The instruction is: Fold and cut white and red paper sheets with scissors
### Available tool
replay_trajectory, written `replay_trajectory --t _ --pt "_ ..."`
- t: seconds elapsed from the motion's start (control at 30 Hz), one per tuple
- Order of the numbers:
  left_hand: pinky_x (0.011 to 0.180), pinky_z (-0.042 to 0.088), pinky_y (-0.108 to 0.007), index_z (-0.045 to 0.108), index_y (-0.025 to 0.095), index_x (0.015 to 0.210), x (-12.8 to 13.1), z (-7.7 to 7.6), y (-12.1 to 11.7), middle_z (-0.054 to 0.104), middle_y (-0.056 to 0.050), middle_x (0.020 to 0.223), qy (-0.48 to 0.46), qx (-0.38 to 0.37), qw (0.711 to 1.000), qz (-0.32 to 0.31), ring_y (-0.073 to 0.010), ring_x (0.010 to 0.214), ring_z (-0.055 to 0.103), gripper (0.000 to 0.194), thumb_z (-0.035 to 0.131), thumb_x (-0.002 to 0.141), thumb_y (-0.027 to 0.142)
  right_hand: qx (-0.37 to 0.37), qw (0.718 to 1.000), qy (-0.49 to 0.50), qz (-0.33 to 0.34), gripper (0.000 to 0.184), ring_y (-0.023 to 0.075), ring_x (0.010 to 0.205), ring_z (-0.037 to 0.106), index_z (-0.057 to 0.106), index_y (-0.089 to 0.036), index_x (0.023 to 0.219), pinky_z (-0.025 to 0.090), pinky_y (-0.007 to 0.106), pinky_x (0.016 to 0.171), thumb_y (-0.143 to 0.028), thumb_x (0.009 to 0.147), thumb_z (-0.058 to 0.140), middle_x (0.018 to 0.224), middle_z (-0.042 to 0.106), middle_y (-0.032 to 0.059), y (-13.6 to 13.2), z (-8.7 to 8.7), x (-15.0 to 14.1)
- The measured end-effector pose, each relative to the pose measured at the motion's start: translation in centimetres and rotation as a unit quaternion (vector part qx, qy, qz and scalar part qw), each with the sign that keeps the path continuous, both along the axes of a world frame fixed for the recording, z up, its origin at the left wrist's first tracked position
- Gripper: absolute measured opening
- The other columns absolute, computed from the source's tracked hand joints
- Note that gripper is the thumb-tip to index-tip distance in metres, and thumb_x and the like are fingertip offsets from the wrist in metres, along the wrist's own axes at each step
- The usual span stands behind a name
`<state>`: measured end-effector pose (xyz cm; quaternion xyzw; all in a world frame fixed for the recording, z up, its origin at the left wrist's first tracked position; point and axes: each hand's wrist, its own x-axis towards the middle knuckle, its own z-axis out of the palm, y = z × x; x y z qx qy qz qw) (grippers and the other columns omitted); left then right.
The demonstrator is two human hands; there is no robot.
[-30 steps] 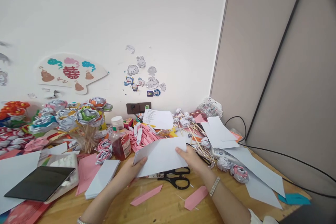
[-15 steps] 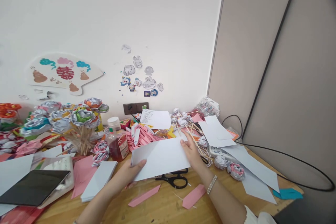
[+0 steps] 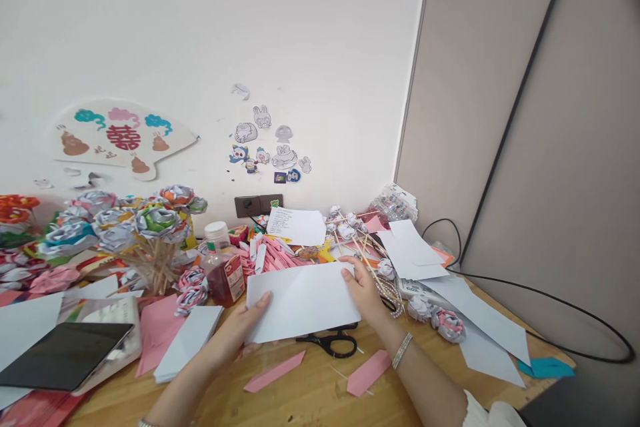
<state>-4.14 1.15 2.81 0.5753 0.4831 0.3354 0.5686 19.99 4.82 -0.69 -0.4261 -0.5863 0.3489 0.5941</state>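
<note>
Between my hands, above the wooden table, is a white sheet of paper [image 3: 305, 303], its long side running left to right. My left hand [image 3: 247, 323] grips its left end, thumb on top and fingers underneath. At the right end my right hand [image 3: 363, 290] holds it, thumb on the face and fingers behind the upper edge. Whether it is one sheet or a few layers I cannot tell. Partly covered by the paper, black-handled scissors [image 3: 333, 345] lie just below it. Two folded pink paper strips [image 3: 275, 371] rest nearer to me.
Paper flowers on sticks [image 3: 157, 233] stand at the left, beside a bottle of red liquid [image 3: 225, 277]. A black tablet [image 3: 65, 357] and a white paper stack [image 3: 187, 347] lie left. White sheets [image 3: 480, 323] and a black cable [image 3: 550, 290] are on the right.
My left hand has shifted slightly left and up with the paper's left end. My right fingers have moved a little along the upper edge; both hands still hold the paper.
</note>
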Motion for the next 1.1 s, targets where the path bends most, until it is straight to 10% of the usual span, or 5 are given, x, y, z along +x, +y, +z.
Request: replay_trajectory --t 0.4,0.67,0.83,1.1 --pt "0.030 0.019 -0.020 0.043 0.020 0.070 0.3 0.3 0.3 0.055 0.003 0.039 -0.036 0.012 0.992 0.117 -0.0067 0.026 0.032 0.045 0.045 0.068 0.064 -0.040 0.982 0.055 0.177 0.036 0.0084 0.042 0.044 0.052 -0.017 0.104 0.036 0.019 0.036 -0.043 0.079 0.052 0.065 0.056 -0.0014 0.2 -0.4 -0.4" --pt "0.030 0.019 -0.020 0.044 0.019 0.067 1.1 -0.5 0.2 0.056 0.003 0.042 0.017 0.034 0.987 0.157 -0.0089 0.030 0.037 0.046 0.047 0.064 0.065 0.018 0.993 -0.106 -0.044 0.023 0.0138 0.052 0.050 0.058 -0.016 0.087 0.039 0.023 0.047 -0.033 0.081 0.044 0.063 0.058 0.0007 0.1 -0.6 -0.7" --pt "0.036 0.034 -0.024 0.049 0.020 0.067 2.5 -1.0 -0.2 0.050 0.004 0.043 0.055 0.062 0.980 0.179 -0.0147 0.040 0.048 0.042 0.046 0.066 0.062 0.091 0.912 -0.324 -0.233 0.025 0.0195 0.063 0.056 0.062 -0.014 0.088 0.041 0.029 0.059 -0.023 0.081 0.040 0.070 0.064 0.0080 -1.5 0.3 -1.7" --pt "0.077 0.045 -0.034 0.060 0.017 0.090 4.1 -1.9 -1.2 0.067 -0.010 0.087 0.043 0.135 0.984 0.112 -0.0267 0.089 0.058 0.048 0.040 0.073 0.057 0.226 0.879 -0.408 -0.104 0.043 0.0236 0.077 0.062 0.043 -0.010 0.125 0.049 0.034 0.067 -0.013 0.084 0.035 0.091 0.066 0.0141 -4.5 -1.0 -6.7"
